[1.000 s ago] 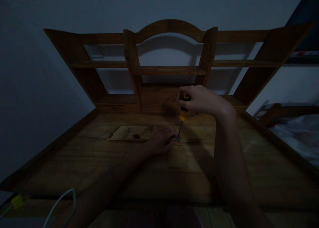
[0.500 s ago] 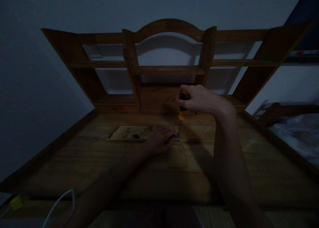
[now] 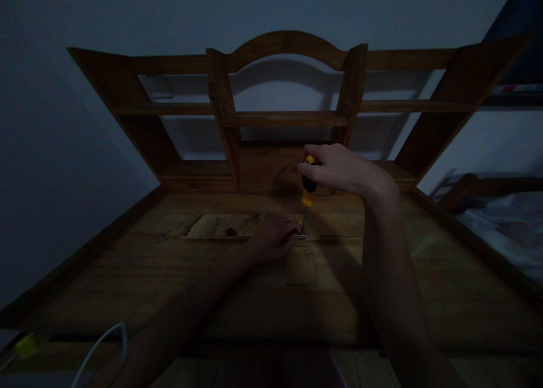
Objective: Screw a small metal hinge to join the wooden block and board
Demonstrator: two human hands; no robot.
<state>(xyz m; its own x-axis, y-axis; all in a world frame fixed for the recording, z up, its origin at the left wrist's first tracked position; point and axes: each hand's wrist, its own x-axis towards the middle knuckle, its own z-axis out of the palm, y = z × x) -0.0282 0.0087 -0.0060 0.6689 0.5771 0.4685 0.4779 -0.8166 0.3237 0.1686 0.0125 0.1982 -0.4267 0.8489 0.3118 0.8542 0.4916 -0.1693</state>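
My right hand [image 3: 339, 170] grips the top of a yellow-and-black screwdriver [image 3: 307, 191], held upright with its metal shaft pointing down at a small metal fitting [image 3: 301, 236] on the wooden desk [image 3: 237, 286]. My left hand [image 3: 274, 239] rests on the desk right beside the fitting, fingers closed around it at the screwdriver's tip. The fitting sits at the front edge of a paler wooden strip [image 3: 237, 225] set across the desk. The room is dim, so small details are hard to make out.
A wooden hutch with shelves and an arched top [image 3: 286, 82] stands at the back of the desk against the wall. A white cable [image 3: 104, 343] and a yellow item [image 3: 26, 346] lie at the lower left. Bedding [image 3: 504, 229] shows at the right.
My right hand has shifted its grip on the screwdriver handle, turning slightly; the tool stays upright on the fitting. My left hand has stayed in place.
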